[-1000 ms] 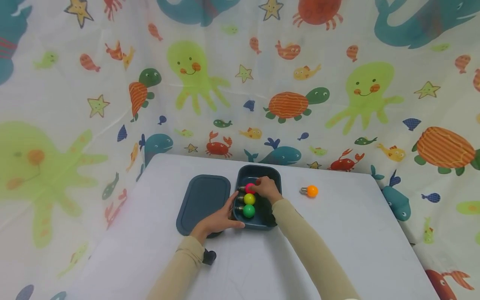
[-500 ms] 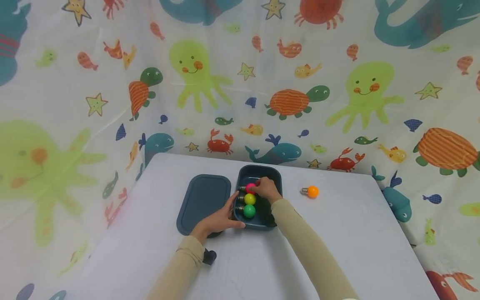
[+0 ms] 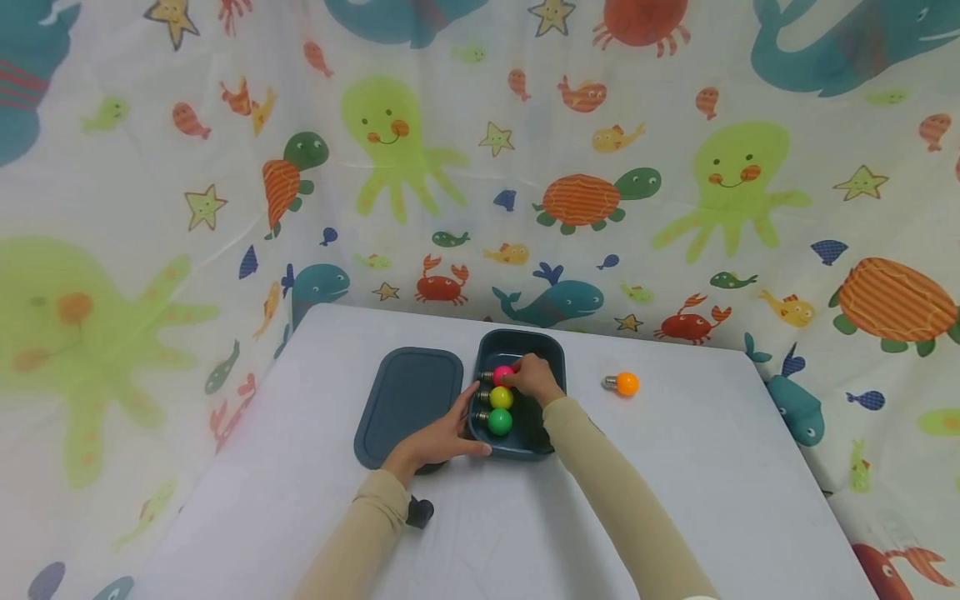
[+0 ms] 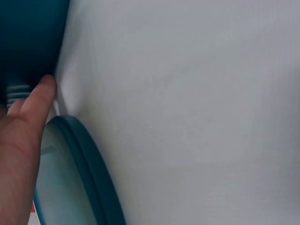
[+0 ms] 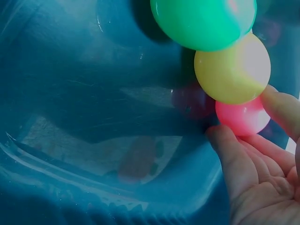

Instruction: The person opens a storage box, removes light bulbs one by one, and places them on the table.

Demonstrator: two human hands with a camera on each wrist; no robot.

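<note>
A dark blue box (image 3: 517, 454) stands on the table, with a green light bulb (image 3: 500, 422), a yellow one and a pink light bulb (image 3: 503, 376) lying in a row along its left wall. My right hand (image 3: 535, 379) reaches into the box and pinches the pink bulb. In the right wrist view, thumb and fingers flank that pink ball (image 5: 243, 117), partly behind the yellow bulb (image 5: 232, 68). My left hand (image 3: 438, 442) is spread at the box's near left corner. In the left wrist view, one extended finger touches the box wall (image 4: 30, 33).
A flat dark blue lid (image 3: 411, 400) lies left of the box, partly under the left hand. An orange light bulb (image 3: 627, 384) lies on the white table (image 3: 720, 467) to the right. A sea-animal curtain (image 3: 480, 183) hangs behind the table.
</note>
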